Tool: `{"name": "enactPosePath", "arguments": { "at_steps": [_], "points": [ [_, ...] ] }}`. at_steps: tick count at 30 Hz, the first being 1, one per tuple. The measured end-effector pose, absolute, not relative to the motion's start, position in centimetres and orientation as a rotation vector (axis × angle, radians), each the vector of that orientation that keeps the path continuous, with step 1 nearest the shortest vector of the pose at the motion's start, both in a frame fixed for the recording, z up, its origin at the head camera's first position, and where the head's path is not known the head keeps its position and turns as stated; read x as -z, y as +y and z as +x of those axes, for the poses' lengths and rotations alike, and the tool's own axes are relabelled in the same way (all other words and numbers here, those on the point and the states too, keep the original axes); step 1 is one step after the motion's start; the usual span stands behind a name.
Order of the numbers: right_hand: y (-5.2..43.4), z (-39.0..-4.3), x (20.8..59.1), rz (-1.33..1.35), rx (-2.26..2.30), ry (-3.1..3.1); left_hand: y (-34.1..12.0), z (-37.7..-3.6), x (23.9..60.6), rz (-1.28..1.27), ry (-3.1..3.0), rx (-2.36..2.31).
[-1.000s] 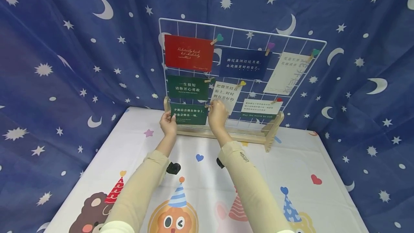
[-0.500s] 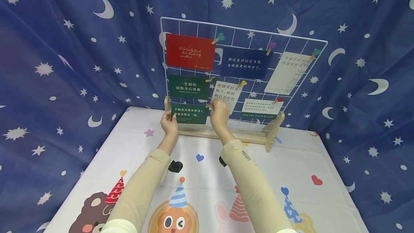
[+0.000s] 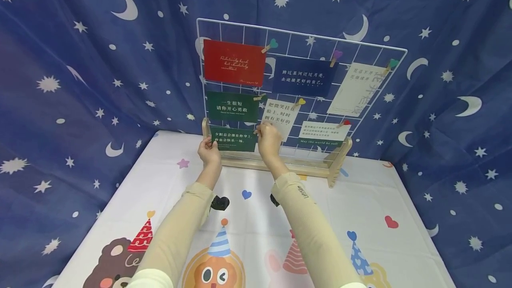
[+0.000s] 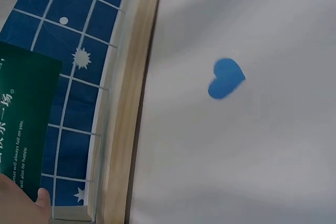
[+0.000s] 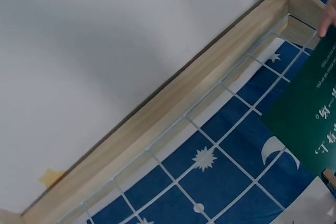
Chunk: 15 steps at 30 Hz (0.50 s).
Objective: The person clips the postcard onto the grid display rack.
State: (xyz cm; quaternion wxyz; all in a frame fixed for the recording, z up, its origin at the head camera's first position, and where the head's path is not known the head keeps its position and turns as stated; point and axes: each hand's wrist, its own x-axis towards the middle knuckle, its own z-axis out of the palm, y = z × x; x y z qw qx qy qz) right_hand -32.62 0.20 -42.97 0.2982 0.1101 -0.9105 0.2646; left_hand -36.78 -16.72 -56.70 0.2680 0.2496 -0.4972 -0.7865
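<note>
A green card (image 3: 233, 144) with white writing hangs at the lower left of the white wire grid (image 3: 309, 152). My left hand (image 3: 210, 154) pinches the card's left edge, thumb in front. My right hand (image 3: 270, 140) is at the card's upper right corner, its fingers curled at a small wooden clothespin (image 5: 329, 176). The right hand also covers the lower part of a white card (image 3: 278, 110) hung beside it. In the left wrist view, the left thumb lies on the green card's face. The right fingertips are out of sight in the right wrist view.
The grid stands in a wooden base (image 3: 296, 169) on a white printed tablecloth (image 3: 356, 208). Clipped above are a red card (image 3: 234, 63), a blue card (image 3: 302, 77) and another green card (image 3: 232, 108). A starry blue curtain (image 3: 100, 79) hangs behind.
The head view has shifted slightly. Both hands stay at the lower green card, with only small movement of the right fingers at its upper right corner.
</note>
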Motion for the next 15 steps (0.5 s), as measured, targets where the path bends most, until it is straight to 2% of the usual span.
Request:
{"name": "enactPosePath", "arguments": {
  "at_steps": [3, 7, 9, 15],
  "points": [
    [0.2, -32.7, 43.1, 0.322, -0.708, -2.425, -16.5, -37.4, 57.3, 0.711, -1.31, 2.152],
    [0.2, -32.7, 43.1, 0.287, -0.741, -2.412, -14.9, -34.0, 52.8, 0.765, -1.362, 2.215],
    [0.2, -32.9, 43.2, 0.272, -0.755, -2.409, -14.2, -31.8, 49.5, 0.815, -1.41, 2.297],
    [0.1, -33.1, 43.0, 0.232, -0.802, -2.439, -13.7, -29.6, 46.1, 0.776, -1.275, 2.468]
  ]
}}
